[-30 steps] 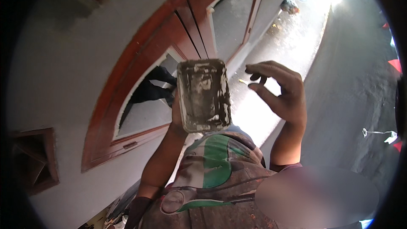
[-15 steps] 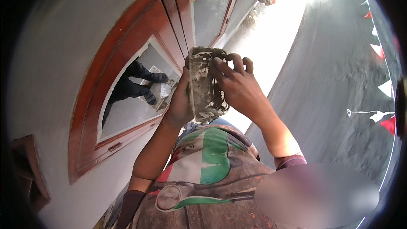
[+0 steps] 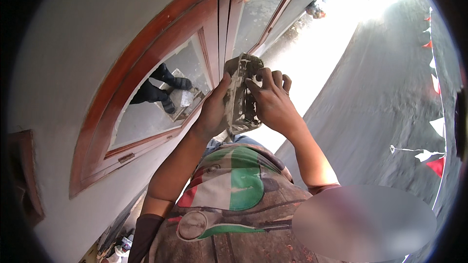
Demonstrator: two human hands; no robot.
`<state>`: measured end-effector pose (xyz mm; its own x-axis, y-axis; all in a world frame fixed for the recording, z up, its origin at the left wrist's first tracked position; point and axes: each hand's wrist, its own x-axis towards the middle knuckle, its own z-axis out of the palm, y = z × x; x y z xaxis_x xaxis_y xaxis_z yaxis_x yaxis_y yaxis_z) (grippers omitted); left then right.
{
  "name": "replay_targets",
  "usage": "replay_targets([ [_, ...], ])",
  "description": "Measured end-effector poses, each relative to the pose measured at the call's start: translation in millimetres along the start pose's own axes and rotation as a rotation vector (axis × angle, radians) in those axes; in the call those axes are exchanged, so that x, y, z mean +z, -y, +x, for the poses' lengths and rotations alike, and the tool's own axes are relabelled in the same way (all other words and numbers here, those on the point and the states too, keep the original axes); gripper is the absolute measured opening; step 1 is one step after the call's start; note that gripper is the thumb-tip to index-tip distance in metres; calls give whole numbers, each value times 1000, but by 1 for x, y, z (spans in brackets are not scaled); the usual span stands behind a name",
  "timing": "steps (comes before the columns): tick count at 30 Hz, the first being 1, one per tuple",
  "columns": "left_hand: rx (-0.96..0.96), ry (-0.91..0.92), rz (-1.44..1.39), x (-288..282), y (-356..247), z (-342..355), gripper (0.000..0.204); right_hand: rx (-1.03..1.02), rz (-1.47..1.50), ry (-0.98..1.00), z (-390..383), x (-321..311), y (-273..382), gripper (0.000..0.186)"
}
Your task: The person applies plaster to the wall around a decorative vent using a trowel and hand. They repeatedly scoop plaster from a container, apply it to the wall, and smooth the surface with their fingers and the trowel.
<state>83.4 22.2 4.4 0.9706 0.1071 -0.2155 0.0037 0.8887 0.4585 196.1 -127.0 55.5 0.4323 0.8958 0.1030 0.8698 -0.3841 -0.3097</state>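
Hands point(image 3: 243, 104) on putty-smeared tray point(image 3: 242, 95), wooden window frame point(image 3: 146, 68)

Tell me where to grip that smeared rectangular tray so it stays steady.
Probably by its long edges, from both sides. The tray is flat, narrow and tilted up on edge; the left hand clasps its left side with the thumb on the rim, and the right hand covers its face from the right.

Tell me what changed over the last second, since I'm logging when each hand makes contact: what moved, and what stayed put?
The right hand, a second ago open and apart from the smeared flat board, came in and closed its fingers over the board's face. The board turned from facing the camera to nearly edge-on. The left hand kept its hold on the board, in front of the wooden-framed window.
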Motion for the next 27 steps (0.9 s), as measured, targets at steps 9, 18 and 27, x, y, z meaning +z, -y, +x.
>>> replay_targets([
  [9,47,-37,20,-5,4,9,63,-5,109,188,-17,7,1,51],
  [18,57,-70,107,10,-10,13,64,-37,181,134,-24,6,10,43],
  [27,81,-105,192,1,-9,11,65,157,682,112,-29,-14,-14,30],
])
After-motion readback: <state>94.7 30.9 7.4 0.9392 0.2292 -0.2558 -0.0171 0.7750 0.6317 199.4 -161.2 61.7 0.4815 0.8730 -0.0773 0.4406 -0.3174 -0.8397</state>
